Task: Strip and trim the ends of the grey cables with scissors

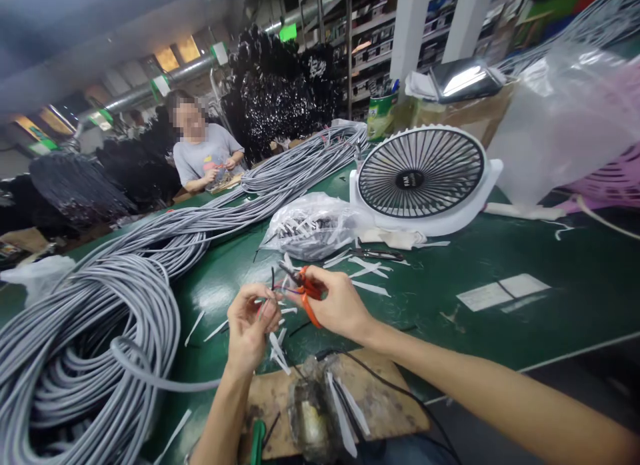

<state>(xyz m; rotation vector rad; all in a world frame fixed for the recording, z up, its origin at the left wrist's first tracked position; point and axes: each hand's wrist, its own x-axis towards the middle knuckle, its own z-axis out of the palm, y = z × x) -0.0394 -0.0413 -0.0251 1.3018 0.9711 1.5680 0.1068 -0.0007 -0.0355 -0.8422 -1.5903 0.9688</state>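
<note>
My left hand [255, 322] is closed, pinching the stripped end of a grey cable [170, 384] between thumb and fingers. Thin coloured wires [285, 288], one reddish, one bluish, stick out towards my right hand, and a short black piece [273, 278] points up beside the fingertips. My right hand [337, 302] is wrapped around orange-handled pliers [311, 295]. Their dark jaws point up and left, close to the wires; whether they touch them I cannot tell. Below both hands lies a stained brown board [390, 392] bearing a grimy lump-like device [313, 412].
Large coils of grey cable [115, 298] fill the left side. A white fan [420, 178] stands beyond a plastic bag of dark parts [310, 228]. White strips [370, 286] and a dark tool [377, 254] lie scattered on the green table [435, 278]. A co-worker [207, 152] sits across.
</note>
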